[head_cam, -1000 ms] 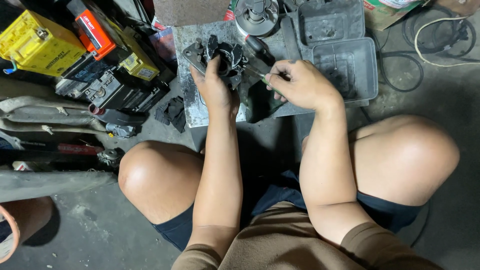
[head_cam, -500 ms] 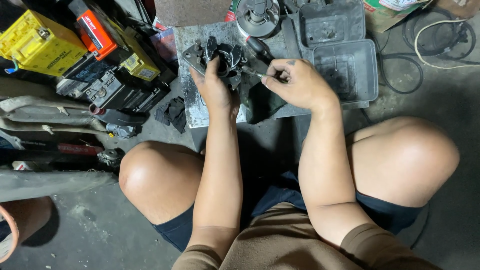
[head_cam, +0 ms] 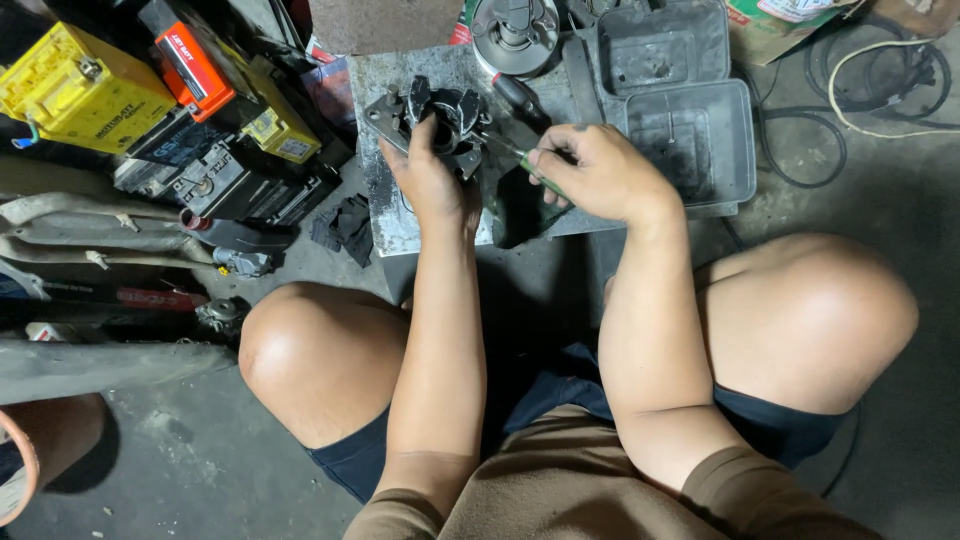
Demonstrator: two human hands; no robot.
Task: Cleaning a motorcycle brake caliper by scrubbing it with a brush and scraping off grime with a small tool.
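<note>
My left hand (head_cam: 432, 180) clamps the black metal part (head_cam: 440, 118) flat to the steel plate (head_cam: 385, 215), steadying it while my right hand (head_cam: 595, 175) grips the green-handled screwdriver (head_cam: 520, 158), tip against it.

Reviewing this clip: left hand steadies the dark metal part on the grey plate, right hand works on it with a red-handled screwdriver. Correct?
Not quite. In the head view the screwdriver in the right hand has a green handle, not red. The rest holds: the left hand steadies the dark metal part on the grey plate.
</note>
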